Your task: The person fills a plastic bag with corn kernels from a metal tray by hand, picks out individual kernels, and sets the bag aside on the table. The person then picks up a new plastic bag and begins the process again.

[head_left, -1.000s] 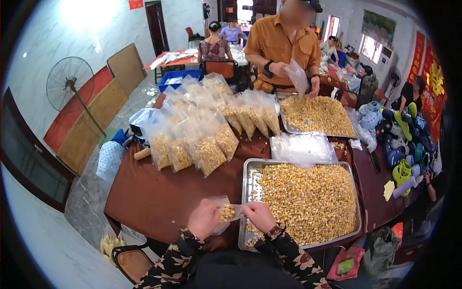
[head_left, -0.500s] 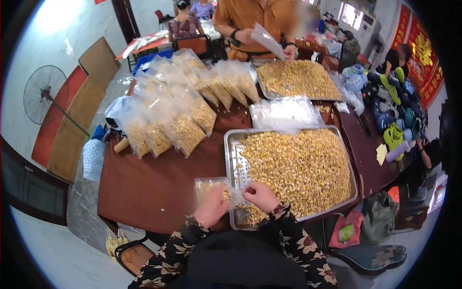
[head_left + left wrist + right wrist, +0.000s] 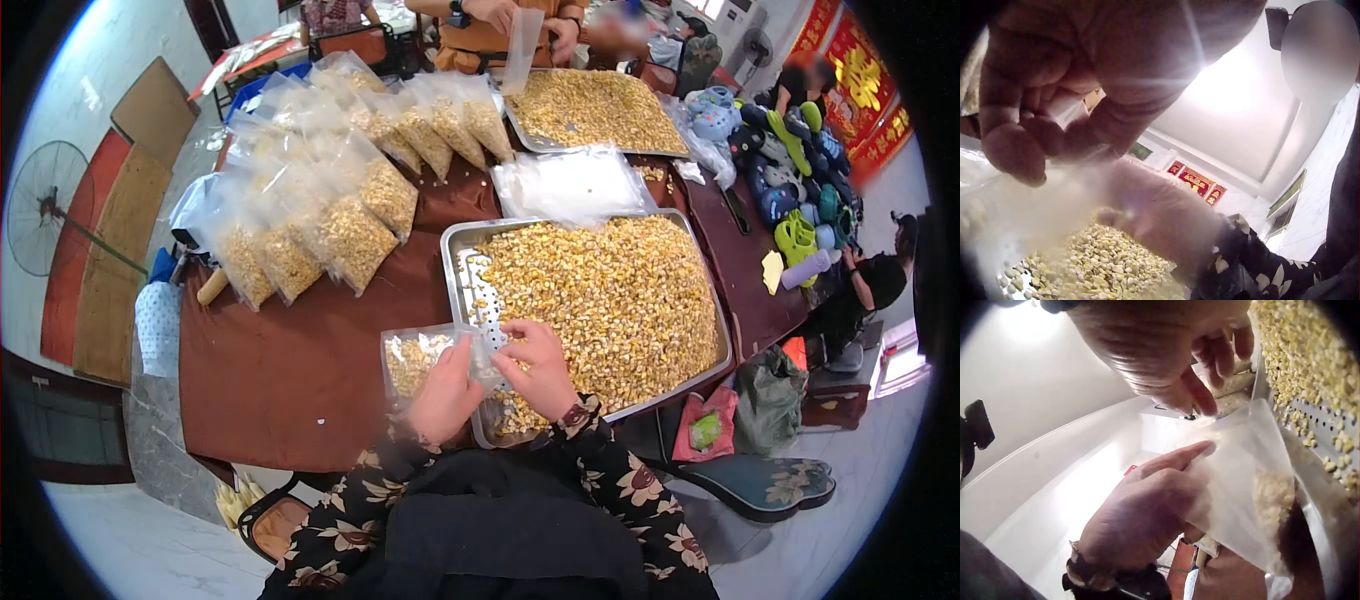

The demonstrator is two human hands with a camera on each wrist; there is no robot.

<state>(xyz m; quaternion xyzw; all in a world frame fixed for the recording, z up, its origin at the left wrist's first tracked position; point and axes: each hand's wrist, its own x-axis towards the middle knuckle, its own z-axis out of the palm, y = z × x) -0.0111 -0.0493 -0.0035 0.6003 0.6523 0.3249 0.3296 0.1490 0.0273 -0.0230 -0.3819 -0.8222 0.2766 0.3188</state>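
A clear plastic bag [image 3: 408, 366] with some corn kernels in its lower part lies over the near table edge, left of the kernel tray. My left hand [image 3: 447, 395] pinches its mouth end between thumb and fingers; the right wrist view shows this left hand [image 3: 1141, 512] along the clear bag [image 3: 1238, 481]. At the bag's mouth, beside the tray's left side, is my right hand [image 3: 540, 372], its thumb and fingers apart. In the right wrist view the right hand [image 3: 1166, 353] has its fingertips close to the bag's top edge; whether they touch it is unclear.
The metal tray [image 3: 725, 345] of kernels stands on the right, with empty bags [image 3: 575, 185] behind it. Filled bags [image 3: 350, 235] crowd the back left. Another tray [image 3: 600, 105] is farther back, near a person in orange-brown. Shoes [image 3: 795, 235] are piled right.
The head view has tilted downward, so the table appears higher. My right thumb and fingers, closed together at the bag's mouth before, have spread apart. The left hand keeps its hold.
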